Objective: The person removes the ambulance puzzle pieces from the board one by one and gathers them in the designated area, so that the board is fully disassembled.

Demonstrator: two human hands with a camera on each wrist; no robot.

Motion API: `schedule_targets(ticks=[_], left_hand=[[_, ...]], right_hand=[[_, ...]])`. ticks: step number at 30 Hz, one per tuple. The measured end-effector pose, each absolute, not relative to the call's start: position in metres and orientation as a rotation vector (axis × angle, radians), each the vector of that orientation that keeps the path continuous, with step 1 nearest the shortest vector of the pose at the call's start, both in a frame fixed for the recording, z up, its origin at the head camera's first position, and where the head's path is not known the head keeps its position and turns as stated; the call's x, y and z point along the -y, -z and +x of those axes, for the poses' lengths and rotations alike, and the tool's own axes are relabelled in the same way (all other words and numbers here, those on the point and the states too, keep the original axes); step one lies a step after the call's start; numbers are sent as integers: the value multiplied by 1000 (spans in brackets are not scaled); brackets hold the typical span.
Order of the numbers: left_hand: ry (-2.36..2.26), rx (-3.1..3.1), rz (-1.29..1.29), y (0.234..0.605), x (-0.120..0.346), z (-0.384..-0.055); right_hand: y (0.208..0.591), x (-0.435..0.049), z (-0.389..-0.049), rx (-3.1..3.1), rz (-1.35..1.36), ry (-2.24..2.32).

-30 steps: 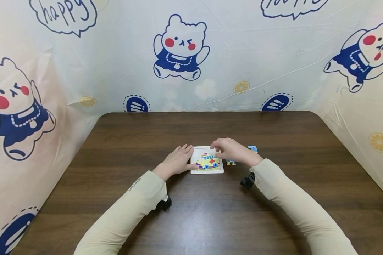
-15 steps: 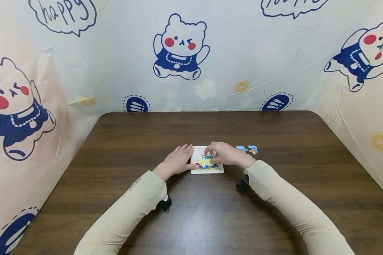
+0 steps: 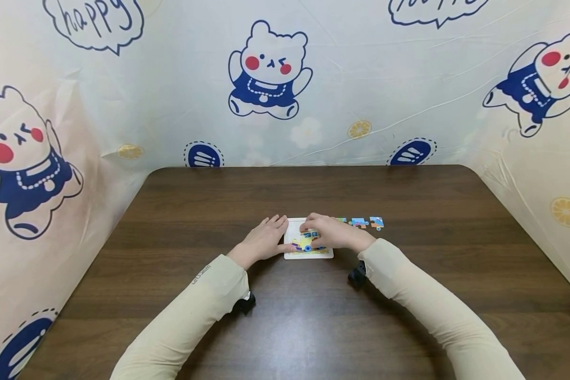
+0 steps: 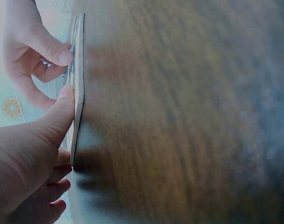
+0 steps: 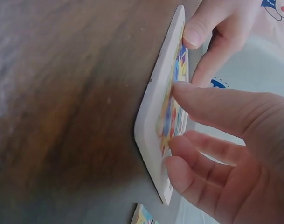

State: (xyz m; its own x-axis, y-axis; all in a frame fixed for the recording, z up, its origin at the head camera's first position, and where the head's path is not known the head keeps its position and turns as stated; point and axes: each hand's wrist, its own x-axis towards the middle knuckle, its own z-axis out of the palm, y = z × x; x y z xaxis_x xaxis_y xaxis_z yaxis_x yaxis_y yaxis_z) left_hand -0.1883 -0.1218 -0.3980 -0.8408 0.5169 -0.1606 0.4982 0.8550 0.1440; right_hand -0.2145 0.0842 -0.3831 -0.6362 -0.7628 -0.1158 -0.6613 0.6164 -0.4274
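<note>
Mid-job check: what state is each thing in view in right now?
White puzzle board: flat on the table, partly filled, far-left area bare.
Vehicle picture: in the board, partly covered by the right hand.
Loose puzzle pieces: on the table, right of the board.
Left hand: resting at the board's left edge.
Right hand: fingers bent over the puzzle; whether they pinch a piece is unclear.

Tbl point(image 3: 304, 316) glare, blurry wrist pics
</note>
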Motion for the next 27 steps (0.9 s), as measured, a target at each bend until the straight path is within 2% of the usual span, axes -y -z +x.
schedule_targets(ticks=[27], left_hand=[[-156,-2821,755,397,121,-189]], right_hand=[[376,-78,-216,-2542,-970,407]])
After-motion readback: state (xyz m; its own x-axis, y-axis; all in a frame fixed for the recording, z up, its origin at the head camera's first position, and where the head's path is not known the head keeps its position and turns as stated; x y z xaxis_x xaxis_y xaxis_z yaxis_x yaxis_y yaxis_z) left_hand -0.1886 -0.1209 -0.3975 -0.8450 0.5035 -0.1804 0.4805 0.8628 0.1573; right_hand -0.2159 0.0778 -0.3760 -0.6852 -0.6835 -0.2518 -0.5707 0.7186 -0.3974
